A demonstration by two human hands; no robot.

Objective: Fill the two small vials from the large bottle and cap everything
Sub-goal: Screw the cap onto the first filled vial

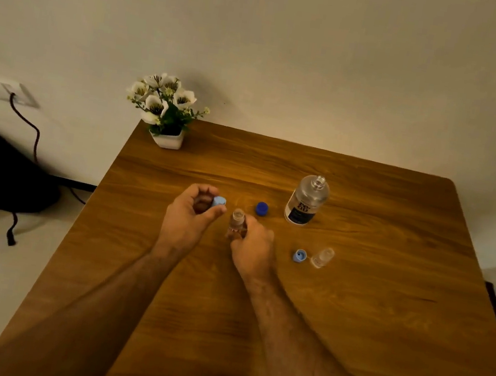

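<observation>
We see a wooden table (350, 313) with a warm brown grain and rounded corners, and on it the task's things in clear plastic and blue. Our right hand (255, 248) is closed around a small clear vial (237, 221), which stands upright with its mouth uncapped, its lower part hidden by our fingers. Our left hand (188, 214) curls just beside it to the left, pinching a pale blue cap (219, 202) between thumb and fingertips, near the vial's mouth but apart from it. A darker blue cap (261, 208), round and ribbed at the edge, lies on the wood between the held vial and the large bottle (307, 201). That bottle is transparent, cylindrical with a narrow threaded neck, open at the top; its label carries dark letters that look like "renu", though the smaller print is too blurred to read. To the right, a second small vial (322, 257) stands uncapped, with another pale blue cap (299, 255) just beside it, hollow side up. A white pot of artificial flowers (169, 106) sits at the table's far left corner.
</observation>
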